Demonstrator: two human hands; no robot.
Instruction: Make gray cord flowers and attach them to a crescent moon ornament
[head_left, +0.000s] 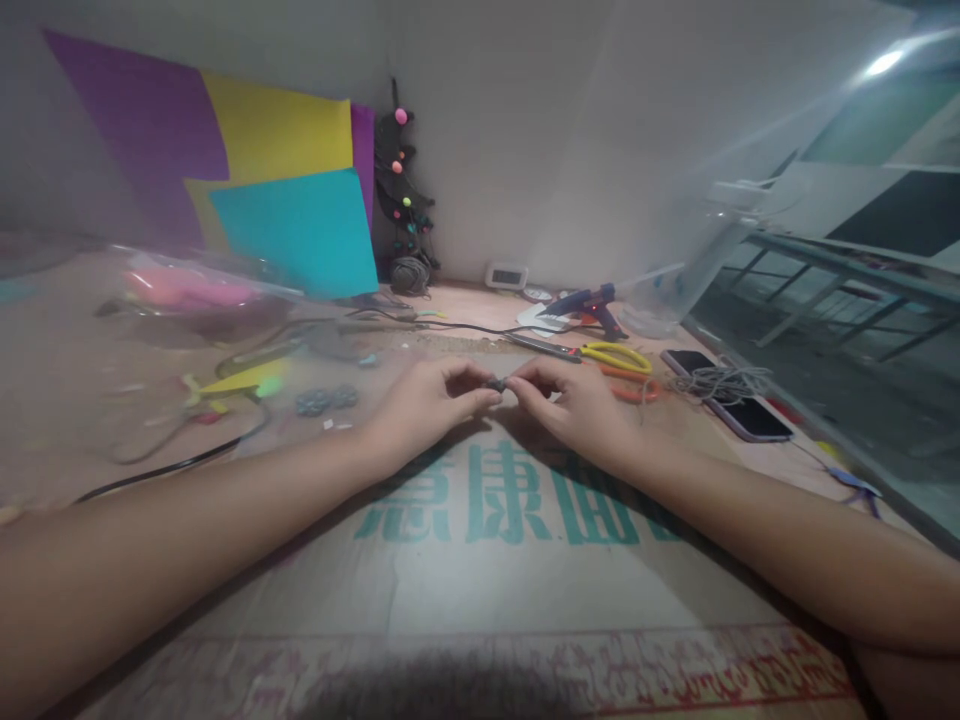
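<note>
Thumb and fingertips of the left hand (431,405) and the right hand (577,400) pinch a small dark piece (496,384) between them, held just above the printed cardboard (465,590). So little of it shows that a slight slip of either pinch could drop it. Beyond lie yellow-handled scissors (615,357) and a glue gun (592,308) with a red light, likely hot; a forearm catching its black cord (465,326) could drag it over.

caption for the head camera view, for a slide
Left hand and right hand pinch a small dark piece above printed cardboard, with yellow-handled scissors and a glue gun beyond.
</note>
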